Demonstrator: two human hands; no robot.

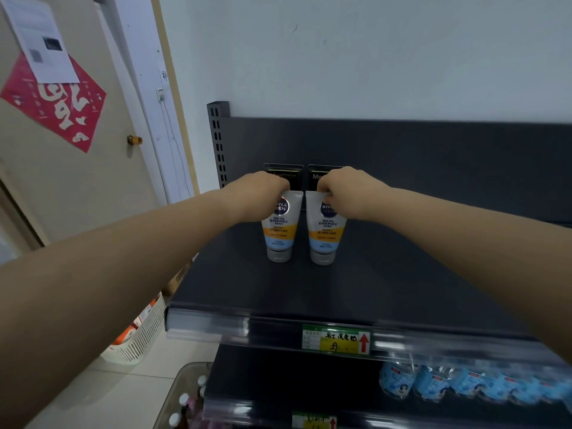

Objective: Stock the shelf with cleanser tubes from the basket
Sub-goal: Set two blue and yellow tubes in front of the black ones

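Soft light plastic, likely tippy on caps: left hand [257, 193] pinches left tube [280, 226] by its stiff crimp, right hand [349, 190] likewise right tube [326, 232]

Two upright cleanser tubes on the shelf [340, 292]: left hand [257, 196] grips left tube [280, 230], right hand [349, 193] grips right tube [325, 236].

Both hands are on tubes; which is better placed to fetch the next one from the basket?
Likely left. The basket sits low on the left, beneath that arm. The left hand grips the left tube, the right hand the right tube, so neither is freer.
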